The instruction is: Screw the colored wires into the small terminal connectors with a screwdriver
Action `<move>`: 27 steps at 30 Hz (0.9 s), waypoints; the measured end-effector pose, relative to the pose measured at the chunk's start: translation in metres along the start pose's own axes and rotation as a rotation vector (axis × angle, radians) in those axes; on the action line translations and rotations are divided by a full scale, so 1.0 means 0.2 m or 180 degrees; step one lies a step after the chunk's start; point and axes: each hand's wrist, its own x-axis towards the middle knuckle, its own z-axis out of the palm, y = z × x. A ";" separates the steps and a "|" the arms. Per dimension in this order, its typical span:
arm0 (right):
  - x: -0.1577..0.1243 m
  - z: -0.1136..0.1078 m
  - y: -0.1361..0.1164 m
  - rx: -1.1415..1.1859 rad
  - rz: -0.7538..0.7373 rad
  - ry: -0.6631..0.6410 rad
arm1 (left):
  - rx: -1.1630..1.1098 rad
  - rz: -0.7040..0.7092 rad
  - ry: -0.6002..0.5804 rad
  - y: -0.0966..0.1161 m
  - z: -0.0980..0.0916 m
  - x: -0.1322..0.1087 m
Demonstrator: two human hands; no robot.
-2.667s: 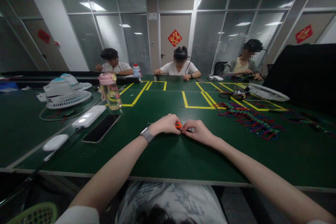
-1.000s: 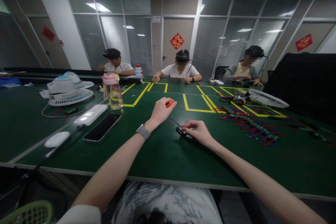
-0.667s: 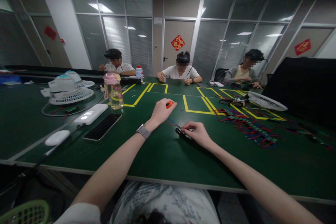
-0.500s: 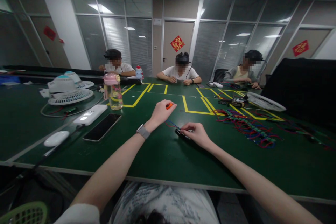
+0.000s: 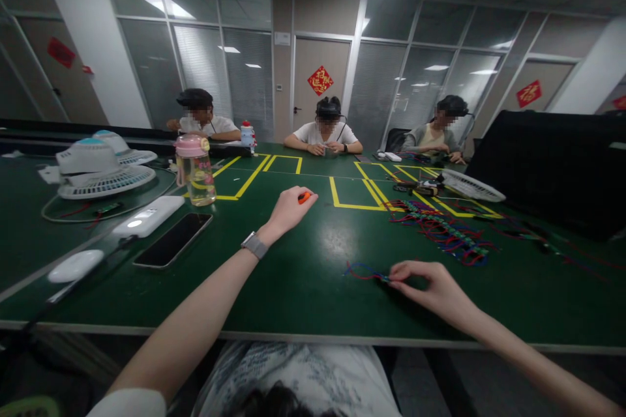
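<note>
My left hand (image 5: 289,210), with a watch on the wrist, is closed around an orange thing (image 5: 304,197). Only a short end of it shows, so its kind is hidden. Low over the green table (image 5: 293,293), my right hand (image 5: 433,283) pinches a small wired circuit board (image 5: 384,278) between thumb and fingertips. Red and blue wires (image 5: 360,270) trail from the board to the left. Beyond my right hand lies a row of similar wired circuit boards (image 5: 447,232), their red and blue leads spread to both sides.
On the left are a phone (image 5: 173,241), a white power strip (image 5: 148,216), a drink bottle (image 5: 195,172) and white fans (image 5: 105,176). Yellow tape (image 5: 359,206) marks the table. Another fan (image 5: 473,185) and a black screen (image 5: 552,172) stand right. Several people sit opposite.
My right hand has moved right and nearer me, carrying the wired board away from my left hand. The left hand keeps its grip on the orange thing. The view has turned slightly right.
</note>
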 end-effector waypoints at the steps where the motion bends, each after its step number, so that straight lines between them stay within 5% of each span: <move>1: -0.07 -0.06 0.05 -0.0074 0.0167 0.0177 | -0.0014 0.0004 -0.0022 0.00 0.00 0.00; 7: -0.37 -0.46 0.37 -0.0332 0.1193 0.0951 | 0.0034 0.0029 -0.0088 0.00 0.04 0.00; 11: -0.44 -0.64 0.47 -0.0313 0.1747 0.1358 | 0.0039 0.0001 -0.0182 -0.01 0.05 -0.01; 20: -0.45 -0.76 0.40 0.0022 0.2190 0.1827 | -0.0005 0.0097 -0.0210 -0.01 0.05 -0.01; 27: -0.48 -0.79 0.52 -0.0978 0.2450 0.1277 | 0.0045 0.0007 -0.0210 0.01 0.05 -0.02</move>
